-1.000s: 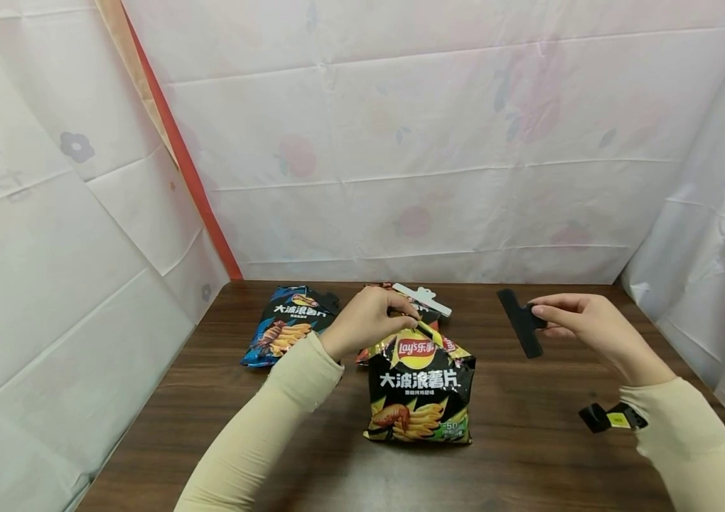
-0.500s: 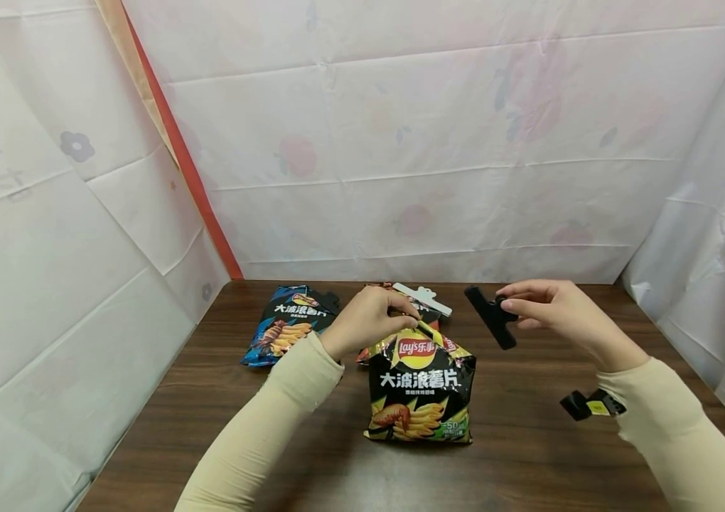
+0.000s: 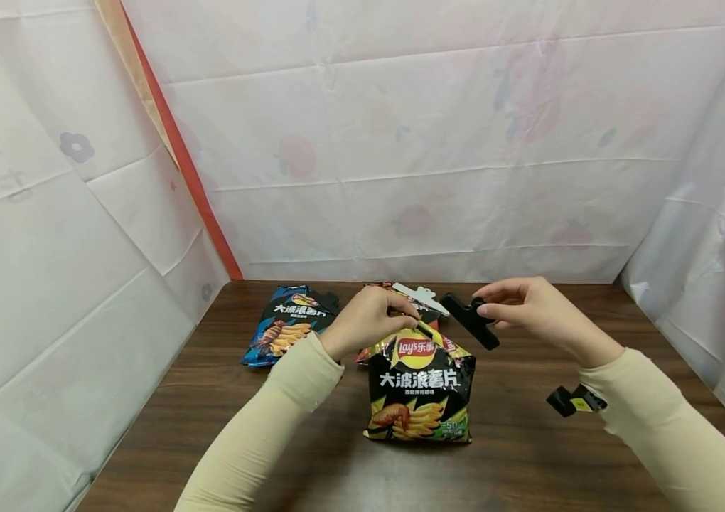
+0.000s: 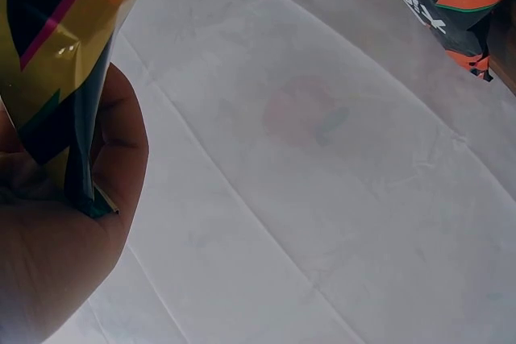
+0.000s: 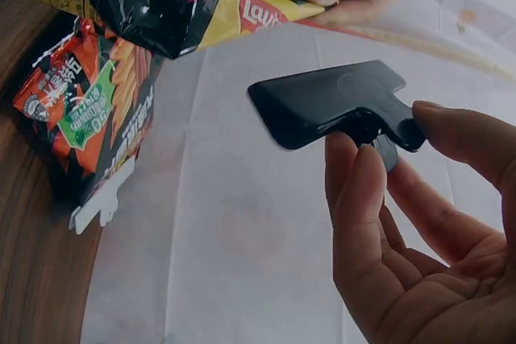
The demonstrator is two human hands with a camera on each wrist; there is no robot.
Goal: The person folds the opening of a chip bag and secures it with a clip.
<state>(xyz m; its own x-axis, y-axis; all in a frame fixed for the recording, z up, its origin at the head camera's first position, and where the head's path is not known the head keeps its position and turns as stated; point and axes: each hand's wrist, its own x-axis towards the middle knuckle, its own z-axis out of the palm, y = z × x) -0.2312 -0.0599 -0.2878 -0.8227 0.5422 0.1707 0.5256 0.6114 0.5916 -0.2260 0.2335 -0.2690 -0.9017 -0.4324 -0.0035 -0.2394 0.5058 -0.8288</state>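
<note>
A black and yellow bag of chips [image 3: 420,387] stands upright in the middle of the table, its top folded to a point. My left hand [image 3: 365,321] pinches that folded top between thumb and fingers; in the left wrist view the bag's gold and black foil [image 4: 60,38] runs down into the hand. Just to the right, my right hand [image 3: 535,313] grips a black bag clip [image 3: 470,323] by its handle, raised and tilted beside the bag's top. In the right wrist view, thumb and fingers sit on the clip's two handle tabs, with its long jaw turned towards the bag.
Behind the held bag lies an orange and black chip bag [image 5: 93,106] with a white clip [image 3: 423,299] on it. A blue chip bag [image 3: 281,331] with a black clip [image 3: 328,301] lies at the back left. White curtains [image 3: 426,142] enclose the wooden table [image 3: 529,455].
My right hand has carried the black clip leftward, from well right of the bag to close beside its top. The left hand and the bag have stayed in place.
</note>
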